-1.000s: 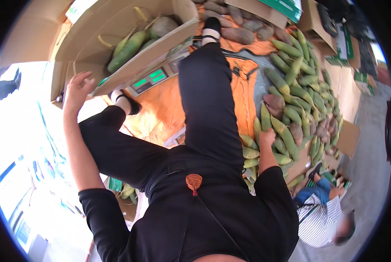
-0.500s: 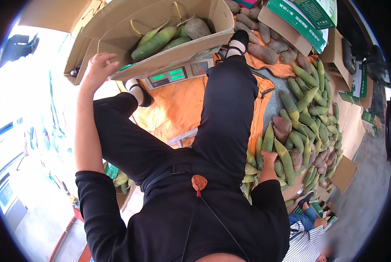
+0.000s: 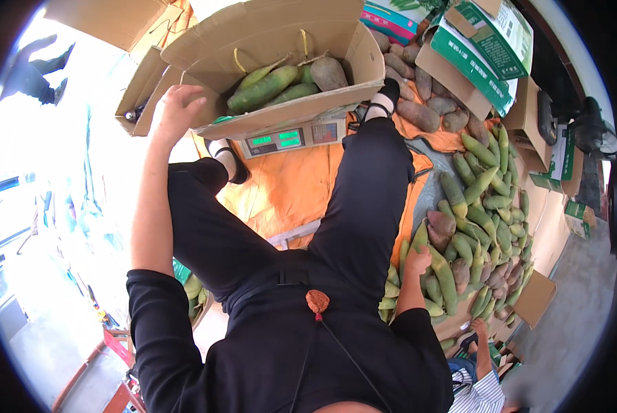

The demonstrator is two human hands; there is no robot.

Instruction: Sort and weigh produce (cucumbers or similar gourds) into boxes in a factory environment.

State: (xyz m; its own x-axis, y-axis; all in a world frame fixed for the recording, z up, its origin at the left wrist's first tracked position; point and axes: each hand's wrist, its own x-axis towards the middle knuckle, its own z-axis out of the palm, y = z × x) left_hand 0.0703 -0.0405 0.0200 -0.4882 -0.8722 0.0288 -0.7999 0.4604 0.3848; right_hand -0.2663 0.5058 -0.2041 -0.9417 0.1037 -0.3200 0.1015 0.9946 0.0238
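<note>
An open cardboard box [image 3: 281, 31] holding a few long green fruits [image 3: 264, 89] and a brownish one [image 3: 328, 72] sits on a digital scale [image 3: 288, 139]. My left hand [image 3: 178, 110] is raised against the box's left flap, fingers spread. My right hand [image 3: 417, 261] is down at my right side, closed around a green fruit [image 3: 420, 237] at the near edge of a large pile of green and brownish fruits [image 3: 484, 206]. My black-trousered legs stretch toward the scale.
An orange sheet [image 3: 301, 186] lies under my legs and the scale. Green-and-white cartons [image 3: 484, 55] stand at the back right. Brown cardboard [image 3: 537, 296] borders the pile. Another person in a striped shirt [image 3: 484, 392] crouches at the lower right.
The view has swung, so the box and scale now sit lower and more central. My left hand stays at the box flap and my right hand stays at the pile's edge.
</note>
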